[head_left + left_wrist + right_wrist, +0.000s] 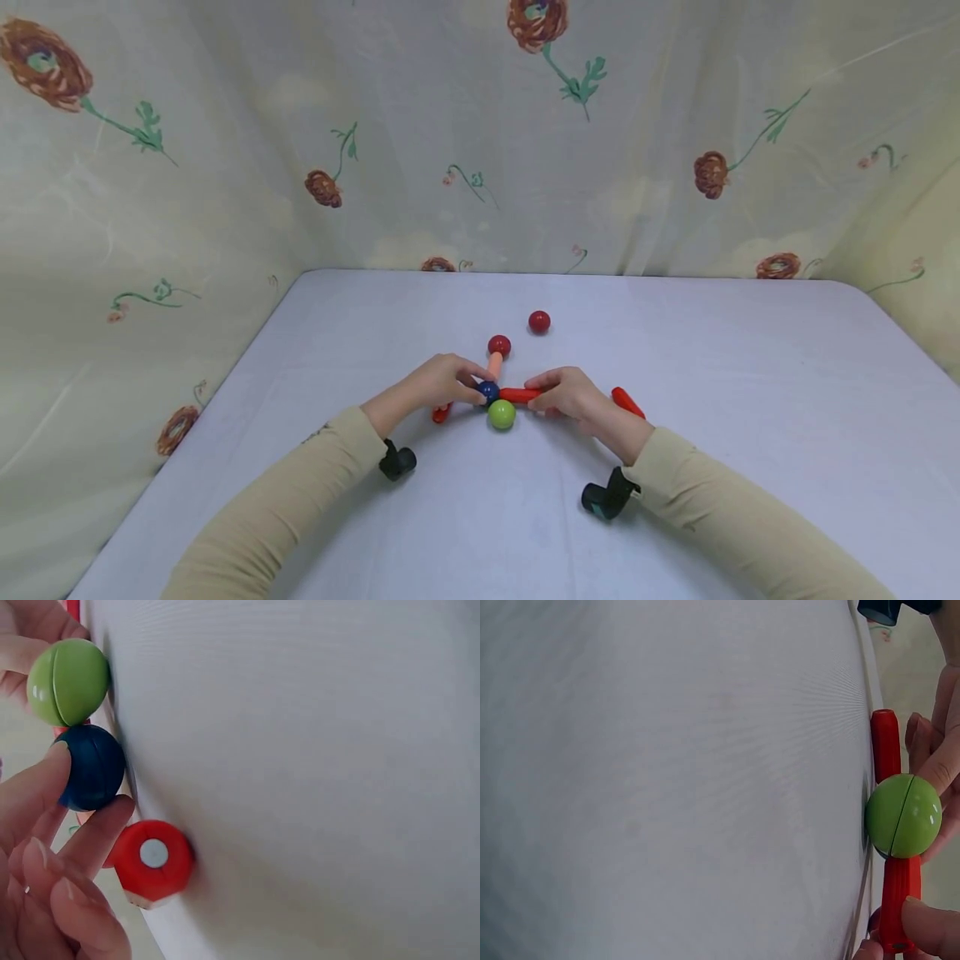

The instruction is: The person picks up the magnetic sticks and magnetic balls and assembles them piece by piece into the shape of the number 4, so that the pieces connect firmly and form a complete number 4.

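Observation:
My left hand (442, 382) pinches a dark blue ball (96, 769) between thumb and a finger. With thumb and fingers, my right hand (572, 393) grips a red magnetic rod (519, 396), whose inner end meets the blue ball. A green ball (904, 817) with a seam round it sits on the near side of that joint. Behind the blue ball, a peach-coloured rod (495, 364) runs to a red ball (499, 345). Beside the left fingers lies another red rod (156, 859), a pale round spot on its end; whether it touches the blue ball is unclear.
A loose red ball (539, 322) lies farther back on the white-covered table (750, 358). One more red rod (627, 402) lies just beyond the right wrist. Flower-patterned cloth (420, 100) hangs behind the table and along its sides.

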### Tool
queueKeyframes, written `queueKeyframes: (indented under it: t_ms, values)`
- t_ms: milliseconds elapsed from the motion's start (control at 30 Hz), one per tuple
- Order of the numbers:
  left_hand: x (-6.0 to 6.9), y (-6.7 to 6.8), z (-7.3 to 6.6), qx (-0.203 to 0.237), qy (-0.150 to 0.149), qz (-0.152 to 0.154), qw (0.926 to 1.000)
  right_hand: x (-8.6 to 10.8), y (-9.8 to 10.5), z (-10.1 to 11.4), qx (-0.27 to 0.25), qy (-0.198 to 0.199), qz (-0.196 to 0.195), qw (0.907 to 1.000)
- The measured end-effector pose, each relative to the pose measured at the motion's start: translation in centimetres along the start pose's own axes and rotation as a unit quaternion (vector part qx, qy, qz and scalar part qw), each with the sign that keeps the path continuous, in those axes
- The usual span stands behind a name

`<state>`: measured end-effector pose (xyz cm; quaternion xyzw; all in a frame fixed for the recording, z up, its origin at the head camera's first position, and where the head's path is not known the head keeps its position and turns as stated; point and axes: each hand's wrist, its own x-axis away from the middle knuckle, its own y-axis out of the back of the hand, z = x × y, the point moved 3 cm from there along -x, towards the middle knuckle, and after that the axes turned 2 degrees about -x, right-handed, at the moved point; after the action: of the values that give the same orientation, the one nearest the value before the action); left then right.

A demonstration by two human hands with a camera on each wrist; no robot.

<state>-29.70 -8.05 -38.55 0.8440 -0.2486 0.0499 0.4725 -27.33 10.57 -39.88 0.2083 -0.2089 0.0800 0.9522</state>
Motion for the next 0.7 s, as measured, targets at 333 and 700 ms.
queueKeyframes:
  t_ms: [333,700]
  values:
    - [0.0,0.0,0.1,0.006,-0.004,-0.003,1.0000,0.3,0.4,0.1,0.003,0.010,0.002,0.9999]
    - [0.0,0.0,0.1,0.009,-0.008,-0.005,0.9999,2.1,0.7,1.0,0.044,0.114,0.037,0.9918]
